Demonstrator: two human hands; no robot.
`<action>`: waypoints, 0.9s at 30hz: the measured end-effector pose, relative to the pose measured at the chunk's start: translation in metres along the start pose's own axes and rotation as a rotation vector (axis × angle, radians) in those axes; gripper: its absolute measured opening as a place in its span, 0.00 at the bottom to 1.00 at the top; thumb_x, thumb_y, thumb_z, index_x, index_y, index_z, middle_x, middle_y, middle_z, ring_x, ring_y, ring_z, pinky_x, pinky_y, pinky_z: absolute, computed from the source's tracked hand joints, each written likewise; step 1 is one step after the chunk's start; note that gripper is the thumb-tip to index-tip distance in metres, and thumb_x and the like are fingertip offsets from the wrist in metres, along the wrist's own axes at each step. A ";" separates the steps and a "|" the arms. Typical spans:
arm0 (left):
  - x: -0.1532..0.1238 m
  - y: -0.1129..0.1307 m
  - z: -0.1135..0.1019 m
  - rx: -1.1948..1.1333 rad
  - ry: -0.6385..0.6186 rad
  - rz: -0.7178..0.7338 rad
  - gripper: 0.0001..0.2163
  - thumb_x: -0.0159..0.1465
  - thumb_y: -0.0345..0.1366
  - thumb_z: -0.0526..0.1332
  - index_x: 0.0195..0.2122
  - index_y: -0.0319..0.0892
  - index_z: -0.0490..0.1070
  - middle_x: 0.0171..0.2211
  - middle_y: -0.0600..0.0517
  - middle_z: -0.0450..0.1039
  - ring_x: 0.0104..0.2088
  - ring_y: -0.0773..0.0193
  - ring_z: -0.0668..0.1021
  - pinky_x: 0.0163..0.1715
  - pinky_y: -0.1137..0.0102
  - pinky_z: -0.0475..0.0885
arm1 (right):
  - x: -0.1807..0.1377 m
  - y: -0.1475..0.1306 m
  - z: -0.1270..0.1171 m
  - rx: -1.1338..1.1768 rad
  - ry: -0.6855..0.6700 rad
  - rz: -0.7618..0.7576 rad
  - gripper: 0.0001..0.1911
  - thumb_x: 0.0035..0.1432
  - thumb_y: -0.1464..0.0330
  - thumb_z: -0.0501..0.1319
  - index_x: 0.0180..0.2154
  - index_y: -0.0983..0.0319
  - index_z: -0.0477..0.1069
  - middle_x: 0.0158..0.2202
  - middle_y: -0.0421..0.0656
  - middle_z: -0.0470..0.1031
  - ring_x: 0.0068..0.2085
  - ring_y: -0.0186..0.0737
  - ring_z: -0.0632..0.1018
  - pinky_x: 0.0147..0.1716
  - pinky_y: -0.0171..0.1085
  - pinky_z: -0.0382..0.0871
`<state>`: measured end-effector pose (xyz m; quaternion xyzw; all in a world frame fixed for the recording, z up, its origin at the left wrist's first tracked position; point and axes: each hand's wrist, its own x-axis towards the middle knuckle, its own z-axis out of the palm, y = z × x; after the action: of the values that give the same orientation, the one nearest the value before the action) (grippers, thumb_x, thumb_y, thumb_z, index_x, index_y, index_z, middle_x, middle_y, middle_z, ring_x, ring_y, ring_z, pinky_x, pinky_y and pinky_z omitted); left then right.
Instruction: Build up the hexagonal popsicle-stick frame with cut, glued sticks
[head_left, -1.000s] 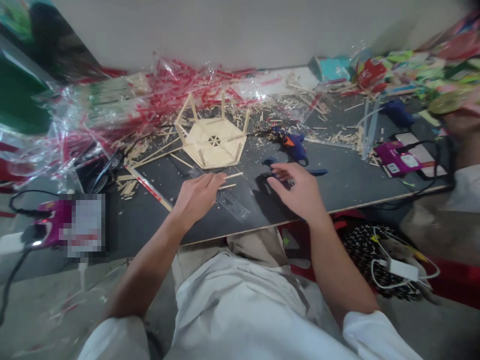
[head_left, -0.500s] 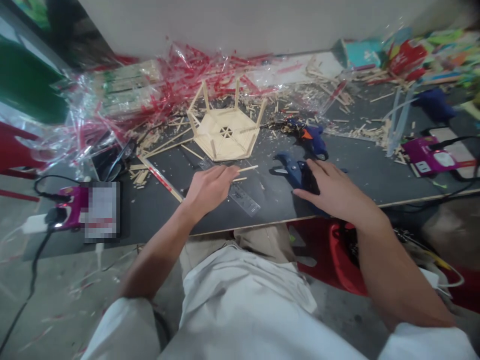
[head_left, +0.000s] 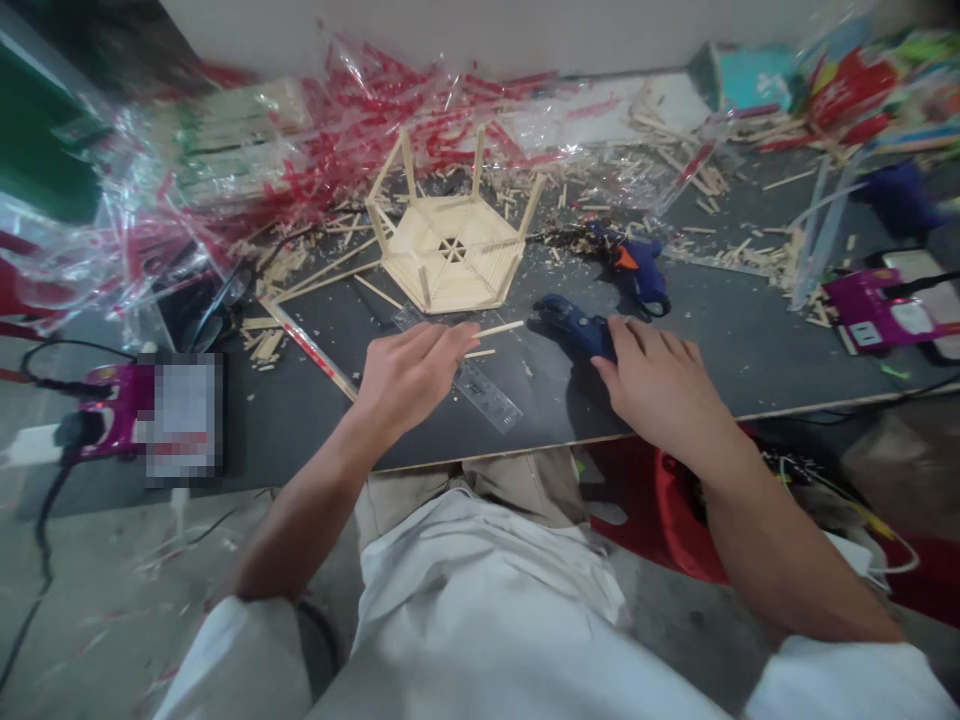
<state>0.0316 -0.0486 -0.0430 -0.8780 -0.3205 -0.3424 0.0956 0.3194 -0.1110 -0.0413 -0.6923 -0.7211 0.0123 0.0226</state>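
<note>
Head view: left hand (head_left: 409,375) pinches a thin wooden stick (head_left: 501,328) above the clear ruler (head_left: 489,393). Over the blue tool (head_left: 570,322) lies the right hand (head_left: 660,385); whether it grips cannot be told.

Blue cutter (head_left: 574,328); pale wooden hexagon (head_left: 452,253); dark grey board (head_left: 712,330).

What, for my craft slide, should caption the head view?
Left hand pinches a stick; right hand rests on a blue tool.

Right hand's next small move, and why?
Probably close the right hand around the blue tool and lift it: it lies open over the tool's handle, while the left hand pinches a wooden stick beside the hexagonal stick frame.
</note>
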 end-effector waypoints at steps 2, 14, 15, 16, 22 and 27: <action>-0.001 0.001 -0.002 0.054 -0.043 0.000 0.06 0.75 0.34 0.59 0.45 0.41 0.76 0.29 0.54 0.80 0.28 0.69 0.79 0.27 0.73 0.66 | 0.000 -0.004 -0.001 0.015 -0.001 0.033 0.30 0.73 0.62 0.45 0.67 0.73 0.62 0.57 0.69 0.73 0.57 0.72 0.76 0.53 0.66 0.71; -0.002 -0.001 -0.002 -0.093 -0.052 -0.096 0.06 0.74 0.33 0.59 0.49 0.43 0.74 0.32 0.53 0.81 0.30 0.68 0.81 0.31 0.73 0.72 | 0.020 0.000 -0.004 0.194 -0.045 0.079 0.32 0.74 0.54 0.39 0.66 0.63 0.65 0.49 0.62 0.78 0.47 0.67 0.81 0.46 0.60 0.75; -0.002 -0.001 -0.002 -0.103 -0.063 -0.109 0.06 0.74 0.33 0.59 0.49 0.43 0.74 0.32 0.54 0.81 0.30 0.68 0.81 0.32 0.73 0.72 | 0.021 -0.002 -0.002 0.178 -0.022 0.085 0.33 0.74 0.55 0.39 0.66 0.64 0.64 0.49 0.63 0.77 0.48 0.67 0.81 0.47 0.61 0.74; -0.001 -0.001 -0.003 -0.108 -0.075 -0.116 0.06 0.75 0.33 0.59 0.49 0.44 0.74 0.32 0.54 0.80 0.29 0.69 0.81 0.32 0.73 0.73 | 0.020 -0.004 0.000 0.159 0.007 0.087 0.33 0.74 0.55 0.39 0.66 0.65 0.64 0.50 0.64 0.76 0.49 0.68 0.80 0.47 0.62 0.74; 0.000 0.001 -0.004 -0.104 -0.096 -0.099 0.06 0.74 0.33 0.59 0.49 0.43 0.74 0.31 0.54 0.80 0.28 0.69 0.80 0.31 0.73 0.73 | 0.011 -0.016 0.014 -0.004 0.091 0.096 0.34 0.73 0.57 0.46 0.70 0.71 0.58 0.56 0.72 0.69 0.57 0.78 0.73 0.48 0.71 0.72; 0.001 0.000 -0.004 -0.092 -0.084 -0.077 0.06 0.73 0.32 0.61 0.49 0.42 0.73 0.31 0.53 0.80 0.28 0.69 0.79 0.32 0.73 0.72 | 0.011 -0.014 0.015 0.027 0.094 0.106 0.33 0.72 0.60 0.50 0.70 0.71 0.57 0.65 0.71 0.63 0.66 0.79 0.65 0.57 0.73 0.66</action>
<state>0.0301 -0.0499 -0.0399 -0.8821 -0.3416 -0.3232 0.0283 0.3043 -0.1008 -0.0552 -0.7289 -0.6814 -0.0094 0.0653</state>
